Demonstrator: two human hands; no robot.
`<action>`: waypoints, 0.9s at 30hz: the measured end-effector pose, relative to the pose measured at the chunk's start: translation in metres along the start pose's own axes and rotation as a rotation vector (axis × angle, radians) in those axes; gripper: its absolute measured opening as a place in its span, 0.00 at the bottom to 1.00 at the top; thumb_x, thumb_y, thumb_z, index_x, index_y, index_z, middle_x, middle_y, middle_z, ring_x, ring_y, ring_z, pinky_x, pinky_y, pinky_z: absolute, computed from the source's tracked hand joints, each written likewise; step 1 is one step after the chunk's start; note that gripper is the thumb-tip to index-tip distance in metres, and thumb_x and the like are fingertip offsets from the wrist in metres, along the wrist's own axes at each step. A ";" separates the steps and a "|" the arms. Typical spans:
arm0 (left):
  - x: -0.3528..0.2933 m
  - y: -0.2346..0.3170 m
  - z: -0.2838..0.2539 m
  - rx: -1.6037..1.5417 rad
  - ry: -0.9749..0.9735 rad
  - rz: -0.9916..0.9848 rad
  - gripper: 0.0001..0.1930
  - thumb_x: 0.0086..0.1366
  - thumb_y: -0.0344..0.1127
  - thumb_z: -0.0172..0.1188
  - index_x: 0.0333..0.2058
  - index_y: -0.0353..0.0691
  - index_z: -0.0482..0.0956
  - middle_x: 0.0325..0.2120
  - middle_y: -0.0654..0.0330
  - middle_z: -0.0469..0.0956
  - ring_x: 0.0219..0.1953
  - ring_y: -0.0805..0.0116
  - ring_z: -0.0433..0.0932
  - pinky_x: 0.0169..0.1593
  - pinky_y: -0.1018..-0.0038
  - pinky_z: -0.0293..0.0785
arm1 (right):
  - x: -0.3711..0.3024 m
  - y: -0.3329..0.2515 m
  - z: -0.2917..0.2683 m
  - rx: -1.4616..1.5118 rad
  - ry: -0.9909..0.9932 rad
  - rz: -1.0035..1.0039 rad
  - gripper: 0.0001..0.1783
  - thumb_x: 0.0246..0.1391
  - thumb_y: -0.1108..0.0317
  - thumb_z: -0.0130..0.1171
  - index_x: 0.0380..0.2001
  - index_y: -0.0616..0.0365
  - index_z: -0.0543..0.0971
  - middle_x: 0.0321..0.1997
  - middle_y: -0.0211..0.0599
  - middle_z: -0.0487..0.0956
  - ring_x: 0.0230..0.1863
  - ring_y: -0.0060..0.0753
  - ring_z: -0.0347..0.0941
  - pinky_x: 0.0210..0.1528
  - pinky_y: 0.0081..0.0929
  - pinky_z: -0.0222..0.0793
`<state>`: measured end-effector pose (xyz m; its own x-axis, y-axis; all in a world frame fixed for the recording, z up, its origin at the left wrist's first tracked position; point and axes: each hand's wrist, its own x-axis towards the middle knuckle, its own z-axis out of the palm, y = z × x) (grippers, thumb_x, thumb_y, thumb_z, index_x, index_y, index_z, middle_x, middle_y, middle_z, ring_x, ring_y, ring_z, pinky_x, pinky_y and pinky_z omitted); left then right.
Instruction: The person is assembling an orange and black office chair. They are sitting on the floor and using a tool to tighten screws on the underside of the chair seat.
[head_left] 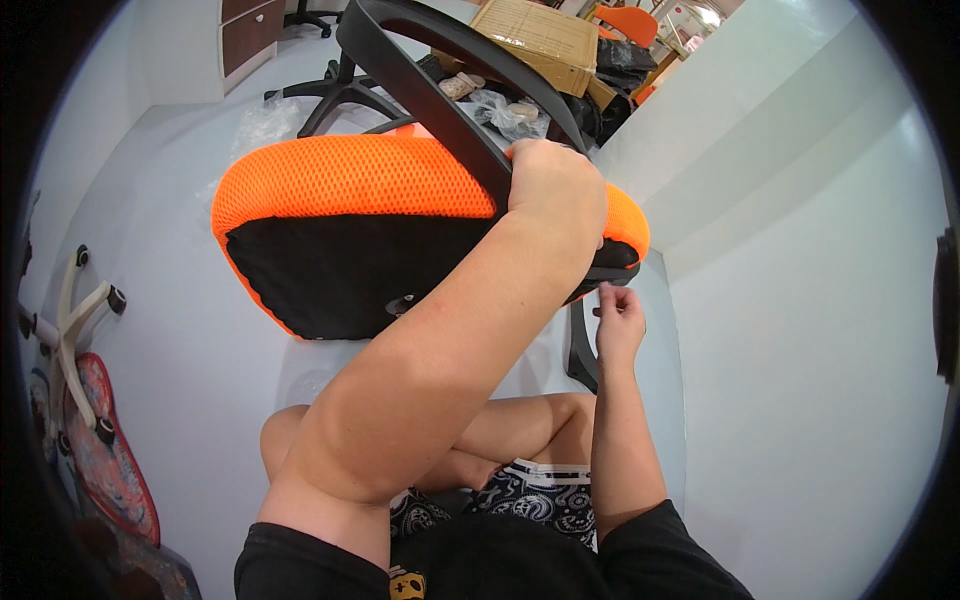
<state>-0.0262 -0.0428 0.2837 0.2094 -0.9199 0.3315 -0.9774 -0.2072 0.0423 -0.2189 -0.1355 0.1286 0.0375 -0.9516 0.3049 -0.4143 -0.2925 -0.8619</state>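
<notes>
An orange mesh chair seat (350, 175) is tipped up in front of me, its black underside (330, 270) facing my way. A black looped armrest (430, 100) rises over the seat's far side. My left arm reaches across to it, and my left hand (557, 190) is closed round the armrest near the seat's right part; its fingertips are mostly hidden. Just below the seat's right end, my right hand (621, 318) is closed in a pinch beside a black bracket. Whatever it pinches is too small to make out. A second black armrest piece (581, 350) shows beneath the seat.
Behind the seat stand a black star-shaped chair base (345, 100), a cardboard box (530, 40) and crumpled clear plastic (505, 115). A white chair base (75, 335) lies at left near a patterned red-edged cushion (115, 450). A white wall (800, 270) runs along the right.
</notes>
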 end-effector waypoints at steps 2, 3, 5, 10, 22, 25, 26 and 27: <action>0.000 0.000 0.000 -0.007 -0.010 0.001 0.29 0.49 0.64 0.67 0.38 0.44 0.81 0.33 0.62 0.83 0.40 0.67 0.82 0.42 0.72 0.75 | -0.002 0.004 0.004 -0.196 0.176 -0.225 0.23 0.62 0.52 0.55 0.30 0.66 0.75 0.24 0.33 0.73 0.25 0.23 0.69 0.30 0.24 0.67; 0.000 0.000 0.000 -0.008 -0.011 0.003 0.29 0.49 0.64 0.67 0.38 0.45 0.81 0.33 0.62 0.83 0.40 0.67 0.82 0.42 0.72 0.75 | -0.002 0.005 0.006 -0.202 0.149 -0.182 0.23 0.62 0.51 0.55 0.30 0.66 0.76 0.24 0.33 0.72 0.25 0.23 0.68 0.30 0.24 0.67; 0.000 0.000 0.001 -0.010 -0.005 0.004 0.29 0.49 0.64 0.67 0.38 0.45 0.81 0.33 0.62 0.83 0.40 0.67 0.82 0.43 0.72 0.75 | -0.003 0.005 0.008 -0.138 0.101 0.041 0.25 0.63 0.50 0.54 0.29 0.66 0.76 0.24 0.32 0.72 0.26 0.22 0.68 0.30 0.25 0.66; 0.000 0.000 0.002 0.007 0.025 -0.010 0.29 0.48 0.64 0.67 0.38 0.45 0.81 0.33 0.62 0.83 0.40 0.67 0.82 0.42 0.73 0.75 | -0.003 0.000 0.006 0.176 -0.076 0.160 0.24 0.66 0.50 0.49 0.28 0.62 0.75 0.23 0.29 0.72 0.24 0.21 0.66 0.29 0.22 0.64; 0.000 -0.002 -0.004 0.004 -0.032 0.017 0.28 0.49 0.64 0.67 0.37 0.45 0.82 0.32 0.62 0.83 0.38 0.68 0.82 0.41 0.73 0.75 | 0.003 -0.001 0.003 0.242 0.000 0.217 0.18 0.64 0.56 0.54 0.31 0.62 0.73 0.26 0.29 0.72 0.26 0.22 0.67 0.30 0.22 0.65; 0.000 -0.002 -0.004 -0.001 -0.020 0.005 0.28 0.50 0.64 0.67 0.37 0.45 0.82 0.33 0.62 0.83 0.38 0.68 0.82 0.41 0.73 0.75 | 0.002 -0.003 0.001 0.043 -0.069 0.116 0.19 0.64 0.54 0.53 0.31 0.62 0.74 0.27 0.30 0.72 0.27 0.23 0.68 0.31 0.23 0.67; 0.001 -0.002 -0.003 -0.004 -0.022 0.005 0.28 0.50 0.64 0.67 0.37 0.45 0.82 0.33 0.62 0.83 0.38 0.68 0.82 0.41 0.73 0.75 | 0.000 -0.004 0.002 -0.056 -0.022 0.000 0.20 0.65 0.54 0.52 0.30 0.62 0.74 0.27 0.30 0.73 0.28 0.23 0.68 0.32 0.23 0.67; 0.001 -0.002 -0.003 -0.008 -0.025 0.006 0.28 0.50 0.64 0.67 0.37 0.45 0.82 0.33 0.62 0.83 0.38 0.68 0.82 0.41 0.73 0.75 | -0.002 -0.004 0.004 -0.170 0.038 -0.064 0.21 0.65 0.53 0.51 0.30 0.62 0.74 0.27 0.31 0.73 0.28 0.23 0.68 0.32 0.24 0.67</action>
<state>-0.0238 -0.0421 0.2868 0.2044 -0.9291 0.3081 -0.9787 -0.1994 0.0479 -0.2142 -0.1330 0.1297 0.0354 -0.9263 0.3752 -0.5601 -0.3293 -0.7601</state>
